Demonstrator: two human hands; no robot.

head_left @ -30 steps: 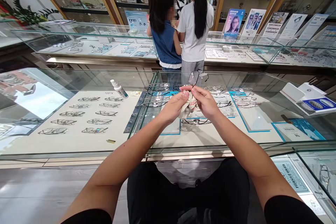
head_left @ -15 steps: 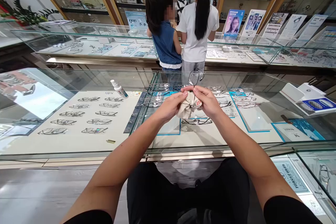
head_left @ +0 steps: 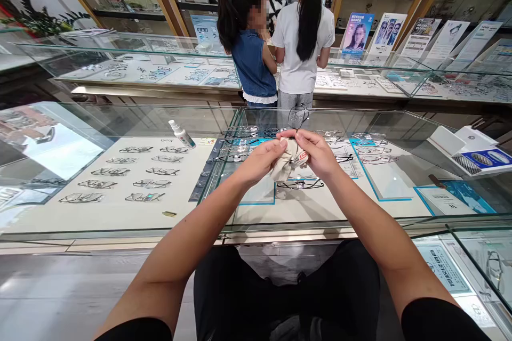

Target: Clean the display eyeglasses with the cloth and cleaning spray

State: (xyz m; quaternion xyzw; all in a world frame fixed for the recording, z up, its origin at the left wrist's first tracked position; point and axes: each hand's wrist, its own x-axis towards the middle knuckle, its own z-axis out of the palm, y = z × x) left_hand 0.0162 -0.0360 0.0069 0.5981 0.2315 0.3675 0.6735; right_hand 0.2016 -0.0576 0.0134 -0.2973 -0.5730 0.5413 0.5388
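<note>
Above the glass display case, a pair of dark-framed eyeglasses (head_left: 299,115) is held up, one lens rising past my fingertips and the rest hidden by fingers and fabric. A crumpled beige cleaning cloth (head_left: 285,166) with red lettering hangs under my fingers. My left hand (head_left: 262,160) is closed, pinching the cloth near the frame. On the other side, my right hand (head_left: 319,153) is closed on the eyeglasses and the cloth's edge, its thumb at the frame. The two hands meet at the fingertips. Below them, a dark-rimmed pair of glasses (head_left: 300,185) lies inside the case.
A white spray bottle (head_left: 182,134) stands on the left of the glass case (head_left: 132,233), above rows of glasses (head_left: 111,171). An open white-and-blue box (head_left: 476,157) sits at the right. Several people, one in a white shirt (head_left: 301,48), are by the far counter.
The cloth has shifted and spread slightly between my fingers, and the eyeglasses have turned a little. Both hands stay in nearly the same place. The people across have moved slightly.
</note>
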